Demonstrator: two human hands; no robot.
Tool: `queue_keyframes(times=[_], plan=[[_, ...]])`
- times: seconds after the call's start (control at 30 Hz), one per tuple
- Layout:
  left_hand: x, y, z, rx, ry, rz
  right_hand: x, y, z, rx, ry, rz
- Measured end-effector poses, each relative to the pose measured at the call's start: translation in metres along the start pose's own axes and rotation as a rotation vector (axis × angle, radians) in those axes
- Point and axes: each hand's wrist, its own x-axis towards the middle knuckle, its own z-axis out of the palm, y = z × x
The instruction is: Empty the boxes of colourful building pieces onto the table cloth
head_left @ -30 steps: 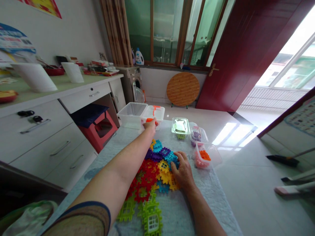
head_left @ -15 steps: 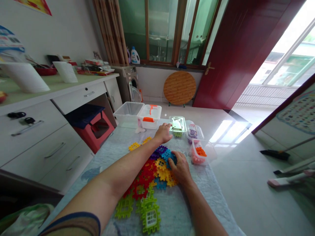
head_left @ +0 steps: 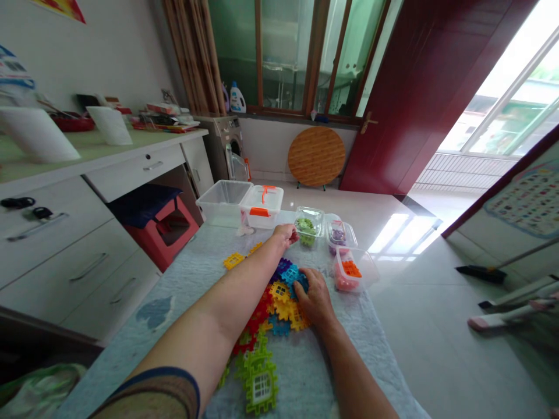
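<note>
My left hand [head_left: 286,234] is stretched forward, its fingers curled beside the left wall of a clear plastic box [head_left: 322,224] with green pieces [head_left: 306,228] inside. Whatever those fingers may hold is hidden. On the table my right hand [head_left: 318,293] has its thumb and fingers around a blue interlocking block [head_left: 301,281] at the right side of a loose pile. Yellow blocks [head_left: 283,299], red blocks [head_left: 261,309] and green window blocks [head_left: 261,384] make up the nearer part of the pile. Purple blocks [head_left: 283,266] are partly covered by my left forearm.
Farther right stand a box of purple pieces [head_left: 338,234] and a box of orange pieces [head_left: 350,269]. A large clear bin [head_left: 220,201] and a white-lidded box [head_left: 263,201] sit at the table's far edge. A red stool [head_left: 174,233] is left of the cloth-covered table [head_left: 314,372].
My left hand has drawn slightly back from the green-piece box and its fingers have curled. The bright glare over that box is gone, so its green pieces show. My right hand stays at the blue block.
</note>
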Motion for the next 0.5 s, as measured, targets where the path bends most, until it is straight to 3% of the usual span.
queue_keyframes(times=[0.13,0.23,0.37,0.5], plan=[[-0.022,0.012,-0.021,0.045,-0.016,-0.008,0.002,-0.001,-0.002,0.071,0.052,-0.002],[-0.051,0.026,-0.045,0.068,-0.026,0.036,0.005,0.001,-0.003,0.218,0.137,0.078],[-0.097,0.048,-0.088,0.106,-0.039,0.091,0.01,0.003,-0.005,0.56,0.239,0.283],[-0.136,0.067,-0.133,0.234,-0.093,0.134,0.013,-0.006,-0.007,0.801,0.223,0.343]])
